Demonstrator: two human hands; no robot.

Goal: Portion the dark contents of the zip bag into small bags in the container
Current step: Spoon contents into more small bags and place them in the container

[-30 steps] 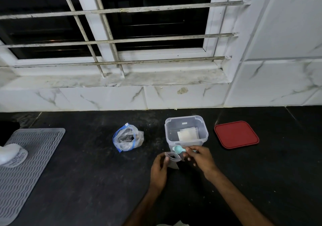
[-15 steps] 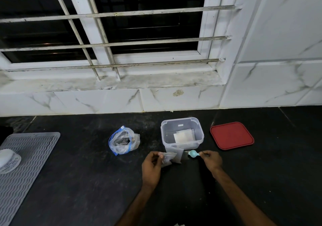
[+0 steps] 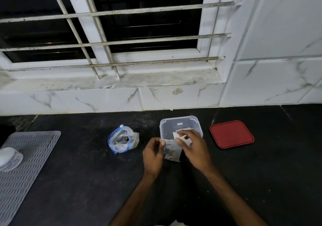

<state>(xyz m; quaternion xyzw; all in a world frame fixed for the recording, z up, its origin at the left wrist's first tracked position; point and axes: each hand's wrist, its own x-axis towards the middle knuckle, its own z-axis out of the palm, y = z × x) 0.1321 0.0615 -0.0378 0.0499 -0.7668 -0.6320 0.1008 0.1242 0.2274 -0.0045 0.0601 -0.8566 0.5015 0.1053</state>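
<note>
My right hand (image 3: 193,146) is now closing in on the small bag (image 3: 172,153); it and my left hand (image 3: 153,154) are pinching the bag's top corners, just before the container (image 3: 180,119).

**Worktop (image 3: 69,182), dark: obstacles left to right.**
- Ribbed mat (image 3: 26,156) at the left edge, with a white jar (image 3: 9,158) standing on it.
- Wide bare stretch between the mat and the zip bag (image 3: 122,139), whose mouth gapes upward.
- Narrow gap between zip bag and container (image 3: 181,121), partly taken by the left hand (image 3: 153,156).
- Container open from above. The right hand (image 3: 193,147) lies over its near rim, and both hands hold a small bag (image 3: 171,151) just in front.
- Bare gap between the container and the flat red lid (image 3: 231,134).
- Bare worktop right of the lid and along the near side, crossed by the arms (image 3: 139,199).
- Narrow strip behind, closed by the tiled wall (image 3: 104,100).
</note>
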